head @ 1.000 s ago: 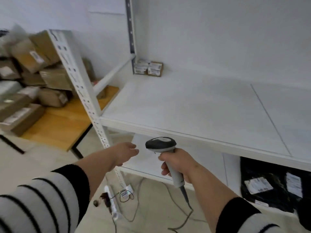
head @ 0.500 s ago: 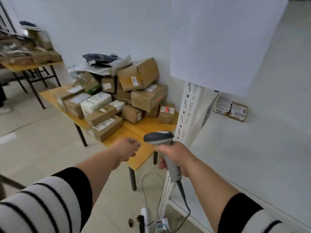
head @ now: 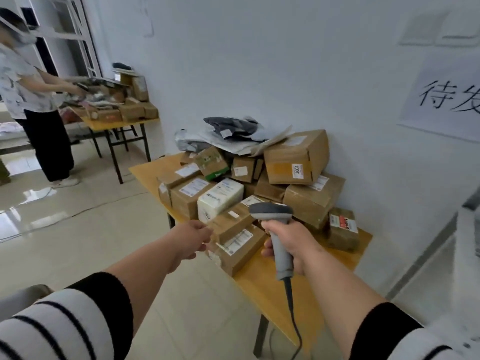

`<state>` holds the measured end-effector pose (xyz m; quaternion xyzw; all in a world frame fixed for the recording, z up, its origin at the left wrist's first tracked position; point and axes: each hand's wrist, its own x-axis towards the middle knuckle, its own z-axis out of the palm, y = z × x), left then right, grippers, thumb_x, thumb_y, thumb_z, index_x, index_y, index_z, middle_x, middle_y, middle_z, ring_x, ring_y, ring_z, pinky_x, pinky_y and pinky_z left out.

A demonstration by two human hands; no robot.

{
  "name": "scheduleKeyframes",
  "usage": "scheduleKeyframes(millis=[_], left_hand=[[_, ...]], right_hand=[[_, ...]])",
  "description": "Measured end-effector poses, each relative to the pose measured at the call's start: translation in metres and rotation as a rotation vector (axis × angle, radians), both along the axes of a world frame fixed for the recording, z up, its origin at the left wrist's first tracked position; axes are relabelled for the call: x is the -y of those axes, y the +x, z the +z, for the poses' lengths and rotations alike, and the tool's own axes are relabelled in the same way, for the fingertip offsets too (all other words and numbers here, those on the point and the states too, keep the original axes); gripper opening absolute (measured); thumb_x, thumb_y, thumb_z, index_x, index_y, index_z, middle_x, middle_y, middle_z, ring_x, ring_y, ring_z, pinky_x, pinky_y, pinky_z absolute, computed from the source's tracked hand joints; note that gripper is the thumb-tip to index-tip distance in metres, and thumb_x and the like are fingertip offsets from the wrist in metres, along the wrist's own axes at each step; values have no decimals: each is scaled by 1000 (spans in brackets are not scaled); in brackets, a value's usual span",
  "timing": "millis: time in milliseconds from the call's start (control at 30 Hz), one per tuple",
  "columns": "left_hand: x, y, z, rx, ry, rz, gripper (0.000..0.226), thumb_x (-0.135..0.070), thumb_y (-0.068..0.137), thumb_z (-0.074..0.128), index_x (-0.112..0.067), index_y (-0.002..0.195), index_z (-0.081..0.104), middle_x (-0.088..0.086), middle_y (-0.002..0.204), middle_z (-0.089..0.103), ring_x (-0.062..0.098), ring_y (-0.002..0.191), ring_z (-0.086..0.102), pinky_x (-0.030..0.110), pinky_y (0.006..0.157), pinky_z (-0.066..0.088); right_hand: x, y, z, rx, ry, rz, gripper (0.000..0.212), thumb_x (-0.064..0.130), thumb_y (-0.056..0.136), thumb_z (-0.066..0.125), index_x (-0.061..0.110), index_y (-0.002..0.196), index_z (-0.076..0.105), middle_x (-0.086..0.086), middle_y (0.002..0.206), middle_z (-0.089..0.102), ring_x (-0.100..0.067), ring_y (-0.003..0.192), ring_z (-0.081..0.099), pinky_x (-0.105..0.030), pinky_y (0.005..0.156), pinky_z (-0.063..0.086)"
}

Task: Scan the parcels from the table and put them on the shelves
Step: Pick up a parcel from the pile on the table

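A yellow wooden table (head: 270,287) against the white wall carries a heap of brown cardboard parcels (head: 298,157), one white parcel (head: 220,197) and grey plastic mailers (head: 233,133) on top. My right hand (head: 291,242) grips the handle of a grey barcode scanner (head: 271,213), its head over the front parcels and its cable hanging down. My left hand (head: 193,237) holds nothing, its fingers loosely curled, and hovers just left of the nearest labelled brown parcel (head: 239,246) at the table's front edge.
A person (head: 33,105) stands at the far left beside a second table (head: 117,118) loaded with boxes. A paper sign (head: 446,100) hangs on the wall. The white shelf frame (head: 467,245) shows at the right edge. Shiny tiled floor lies to the left.
My view has swung left from the white shelf to the parcel table, which is now nearer. Both hands have come forward toward the front parcels, the scanner still in my right hand.
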<state>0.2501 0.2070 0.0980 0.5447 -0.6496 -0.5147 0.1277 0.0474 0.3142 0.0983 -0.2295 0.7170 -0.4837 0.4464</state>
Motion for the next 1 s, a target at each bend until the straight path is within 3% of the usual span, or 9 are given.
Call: scheduleKeyframes(millis=[200,267,367,567,767,867,1000], left_hand=[[111,32,20,-3,0,42,14,-31,101,51,-21,97,60,4,108,65,20,101,62,42,96,52],[137,28,20,-18,24,43,12,-30,100,52,-21,100,61,4,109,66,20,100,63,42,96,52],[172,15,18,-19,21,12,13,-32,101,52,-23,98,61,4,107,68,21,101,65,43,97,53],[261,-27,22,-47,-29,-40,17,-38,102,50,-24,109,57,0,107,67,17,98,64,39,93,54],[350,-75,42,-94,-69,-9,19,-30,103,50,-18,92,61,7,103,67,24,93,61,37,84,54],[393,-103,47,-154,-67,18,23,-33,101,53,-13,102,63,9,104,67,25,97,64,37,84,56],[438,-138,48,-224,-3,32,31,-36,100,54,-8,109,62,9,100,63,21,85,59,33,75,54]], right_hand=[[93,28,14,-22,-29,-22,29,29,88,72,1,96,66,-12,66,66,-27,63,68,-49,84,60],[113,24,14,-42,-15,-36,31,30,88,72,1,96,66,-11,65,66,-29,65,68,-51,86,60],[145,11,17,-31,-7,-82,37,34,86,74,2,103,68,-12,73,68,-27,67,70,-40,73,61],[229,-26,33,19,-98,-113,27,30,91,69,4,93,64,-12,72,64,-24,58,66,-30,57,53],[312,-64,40,5,-85,-99,28,31,89,71,4,88,64,-12,70,63,-26,57,66,-31,59,53],[344,-82,46,15,-101,-125,27,28,89,71,3,92,63,-14,71,61,-26,57,63,-28,52,53],[370,-101,54,-11,-127,-118,26,28,90,70,4,94,62,-15,72,62,-26,58,65,-28,53,53]])
